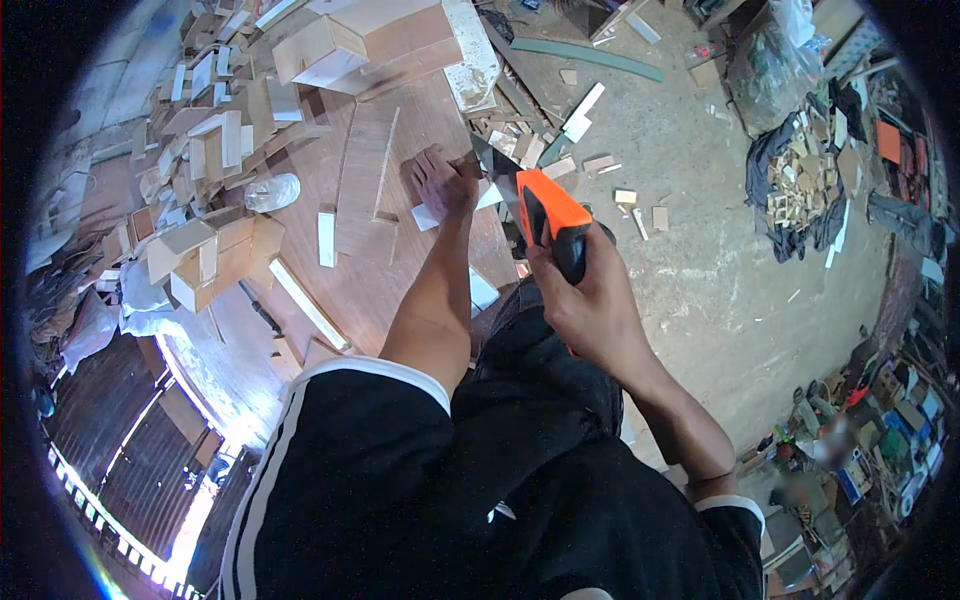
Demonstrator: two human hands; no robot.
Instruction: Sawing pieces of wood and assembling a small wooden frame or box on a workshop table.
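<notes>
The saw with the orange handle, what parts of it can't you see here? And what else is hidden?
Head view only:
- Saw: the blade tip is hidden behind the left hand; its teeth are too small to tell.
- Saw grip: wrapped by the right hand, so its lower part is covered.
- Small white piece under the left hand: mostly covered by the fingers.
- Person's legs and feet: hidden by the black shirt.
</notes>
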